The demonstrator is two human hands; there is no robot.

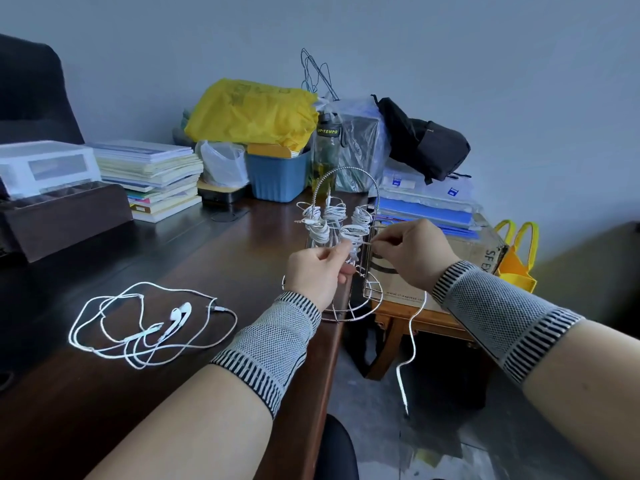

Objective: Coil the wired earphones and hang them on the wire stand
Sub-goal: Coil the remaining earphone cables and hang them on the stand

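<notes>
Your left hand (317, 271), just below the centre of the frame, has its fingers curled round a small bundle of white earphone cable (349, 249), pinching it against the thumb. Your right hand (414, 252), just to its right, pinches the same cable between thumb and forefinger; from under that hand a loose tail of the cable (412, 341) hangs off the desk edge, ending in a plug in the lower right of the frame. Both wrists wear grey knitted sleeves with striped cuffs.

Touching both hands stands the silver wire stand with an arched handle (349, 209), at the right edge of the desk. Several coiled white earphones (334, 214) already hang on its rings.

At lower left, a second pair of white wired earphones (152, 322) lies uncoiled in loose loops on the dark brown wooden desk (104, 393).

Along the back of the desk, across the middle of the frame, sit a stack of books (156, 174), a blue plastic tub (277, 176), a yellow plastic bag (252, 112) and a black backpack (422, 136), against a plain pale grey wall (450, 46).
</notes>
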